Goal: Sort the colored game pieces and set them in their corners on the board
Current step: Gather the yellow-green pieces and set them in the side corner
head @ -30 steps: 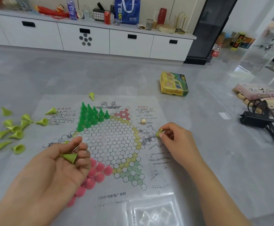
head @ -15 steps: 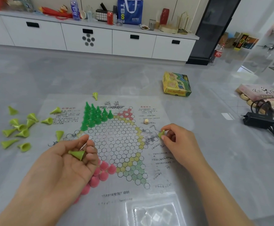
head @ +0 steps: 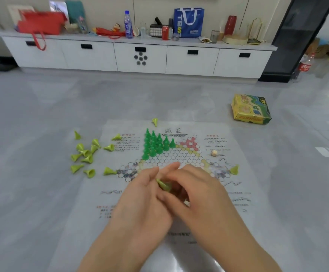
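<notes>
Lime-green cone (head: 163, 185) lies on its side between the two hands over the middle of the board (head: 179, 158), its tip pointing up-left and its wide base toward the right hand (head: 197, 191). The left hand (head: 148, 195) cradles it on loosely curled fingers (head: 154, 173); the right fingers reach in at its base, but whether they pinch it I cannot tell. A second lime piece (head: 234, 170) stands at the right corner, likely the target, nearer the right hand. Loose cones (head: 85, 154) lie on the floor to the left, off the board.

Thin printed paper star-grid board (head: 238, 203) lies flat. Dark green plastic pawns (head: 155, 144) stand upright, filling one far corner. Yellow-green plastic cones (head: 85, 154) lie toppled, scattered left.
</notes>
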{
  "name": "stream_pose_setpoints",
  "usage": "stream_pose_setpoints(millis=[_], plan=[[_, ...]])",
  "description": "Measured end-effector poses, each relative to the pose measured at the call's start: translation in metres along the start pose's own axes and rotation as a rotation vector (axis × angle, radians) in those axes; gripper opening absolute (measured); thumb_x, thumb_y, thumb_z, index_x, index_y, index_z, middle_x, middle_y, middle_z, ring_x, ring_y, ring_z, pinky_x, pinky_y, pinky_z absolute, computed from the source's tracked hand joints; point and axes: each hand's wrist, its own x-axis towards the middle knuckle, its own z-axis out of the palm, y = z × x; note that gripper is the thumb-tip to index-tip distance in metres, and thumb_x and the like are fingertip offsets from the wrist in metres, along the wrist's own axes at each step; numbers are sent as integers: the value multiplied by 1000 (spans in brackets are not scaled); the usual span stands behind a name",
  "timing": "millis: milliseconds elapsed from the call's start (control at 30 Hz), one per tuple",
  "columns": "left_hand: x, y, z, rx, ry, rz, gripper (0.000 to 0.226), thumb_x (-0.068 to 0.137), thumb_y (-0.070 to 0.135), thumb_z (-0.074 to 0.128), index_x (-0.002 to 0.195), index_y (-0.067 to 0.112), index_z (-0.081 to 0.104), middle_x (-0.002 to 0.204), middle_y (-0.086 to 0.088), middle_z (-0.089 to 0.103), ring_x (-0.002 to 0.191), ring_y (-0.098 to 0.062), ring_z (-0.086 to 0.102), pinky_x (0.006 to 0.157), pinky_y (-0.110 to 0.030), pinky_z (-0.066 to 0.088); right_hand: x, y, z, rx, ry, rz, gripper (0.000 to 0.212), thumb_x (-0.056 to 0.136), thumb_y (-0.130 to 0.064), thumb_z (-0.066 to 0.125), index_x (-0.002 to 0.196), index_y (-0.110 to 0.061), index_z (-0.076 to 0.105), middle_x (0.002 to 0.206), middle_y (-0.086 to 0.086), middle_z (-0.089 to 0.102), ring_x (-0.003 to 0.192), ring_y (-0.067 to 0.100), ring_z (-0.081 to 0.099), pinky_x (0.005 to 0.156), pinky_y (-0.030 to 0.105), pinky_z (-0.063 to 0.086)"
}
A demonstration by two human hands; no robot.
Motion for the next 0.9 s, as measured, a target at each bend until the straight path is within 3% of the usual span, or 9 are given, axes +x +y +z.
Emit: stream_pose_setpoints(millis=[133,200,233,333,400,467,567,700,900], plan=[[-8,5,1,128,-27,55,42,94,31,31,111,4,58,70,-10,67,64,-19,64,67,-30,49,0,-4,0,21,-35,8,24,72,-44,40,81,-31,58,76,-17,55,71,4,50,63,17,41],[-10,6,-1,324,25,109,35,93,29,36,111,9,59,78,-6,67,71,-21,58,64,-30,43,0,-5,-2,60,-11,29,3,74,-33,52,76,-32,55,71,-16,57,72,6,54,61,15,42],[-12,8,-1,440,69,166,30,92,27,39,108,12,60,83,-3,68,71,-20,57,60,-29,41,-1,-7,-4,71,23,33,10,75,-26,59,74,-34,53,69,-16,57,73,5,54,61,13,42],[-4,27,-14,862,380,543,18,92,17,45,94,25,61,100,7,64,93,-14,60,78,-24,46,-2,-8,-12,112,90,66,21,79,-17,66,72,-32,53,70,-11,59,78,6,55,66,15,44],[5,47,-32,1279,639,798,20,90,20,50,107,30,55,122,5,51,119,-17,45,96,-29,37,-1,-8,-18,191,143,100,19,79,-18,65,73,-33,55,86,-16,60,80,5,56,70,15,45],[17,65,-59,1732,783,741,44,88,33,50,131,31,40,150,-7,21,140,-25,15,111,-41,18,0,-10,-24,266,176,122,17,78,-20,65,72,-34,56,90,-20,59,78,5,56,70,14,45],[25,85,-88,2160,830,448,55,89,49,40,141,40,21,156,-5,-6,144,-25,-9,113,-51,3,2,-14,-30,343,197,147,15,79,-23,63,72,-34,57,89,-21,60,77,4,56,69,13,45],[31,97,-98,2260,838,401,44,95,41,29,138,33,31,149,-7,24,136,-27,20,107,-42,23,5,-13,-33,373,224,164,13,81,-22,63,74,-32,57,88,-21,59,77,4,56,67,11,45],[34,89,-106,2278,900,662,27,94,27,38,105,9,54,109,-15,53,99,-35,48,78,-40,38,3,-9,-40,428,253,191,12,81,-20,63,75,-30,59,84,-19,60,74,5,56,63,10,45]])
